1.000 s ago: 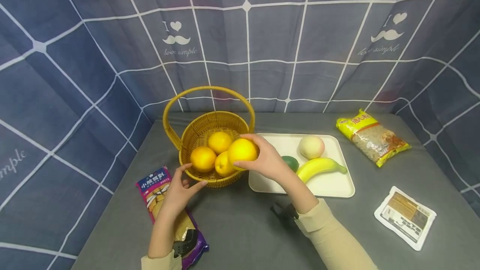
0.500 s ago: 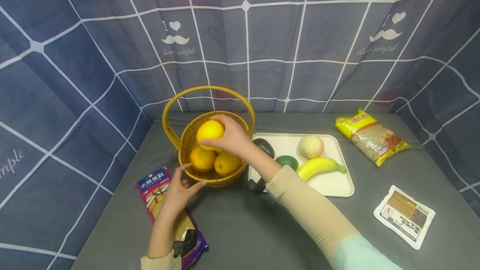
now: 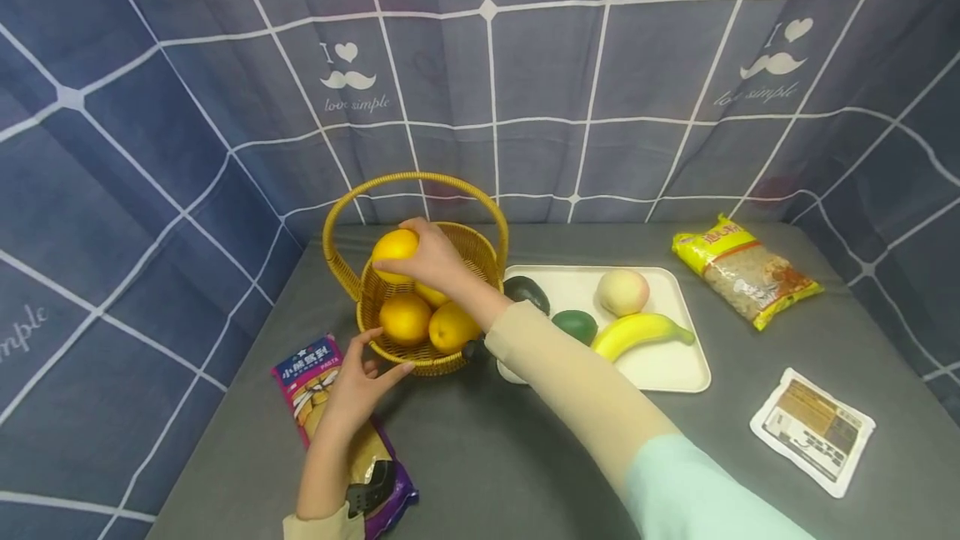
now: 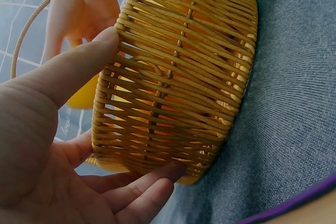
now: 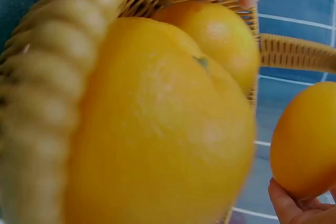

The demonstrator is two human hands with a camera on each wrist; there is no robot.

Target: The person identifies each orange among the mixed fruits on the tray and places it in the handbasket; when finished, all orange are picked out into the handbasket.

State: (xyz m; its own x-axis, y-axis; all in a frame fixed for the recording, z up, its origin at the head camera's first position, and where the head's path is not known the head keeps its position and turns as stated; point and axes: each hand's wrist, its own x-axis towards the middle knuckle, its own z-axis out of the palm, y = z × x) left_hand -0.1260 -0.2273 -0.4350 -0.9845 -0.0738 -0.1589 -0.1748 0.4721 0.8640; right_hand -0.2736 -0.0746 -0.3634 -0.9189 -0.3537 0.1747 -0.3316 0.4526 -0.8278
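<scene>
In the head view, my right hand [image 3: 437,261] grips an orange [image 3: 393,253] over the back left part of a wicker basket [image 3: 468,247]. The right wrist view shows that orange [image 5: 307,142] resting against the fingertips. Inside the basket lie more oranges, one at the front left [image 3: 406,320], one at the front right [image 3: 454,328], and one behind them partly hidden by the right hand. My left hand [image 3: 355,383] holds the basket's front left rim. In the left wrist view, its thumb lies at the rim and its other fingers spread along the woven wall [image 4: 173,82].
The basket's tall handle [image 3: 416,176] arches over it. On the right, a white tray [image 3: 675,369] bears a peach [image 3: 623,292], a banana [image 3: 641,333] and dark green fruits [image 3: 575,325]. A pasta bag [image 3: 315,373] lies under the left forearm. Two packages [image 3: 746,269] lie farther right.
My right hand has carried the orange leftward and back, from the basket's right side to its back left. The left hand has kept its place at the rim.
</scene>
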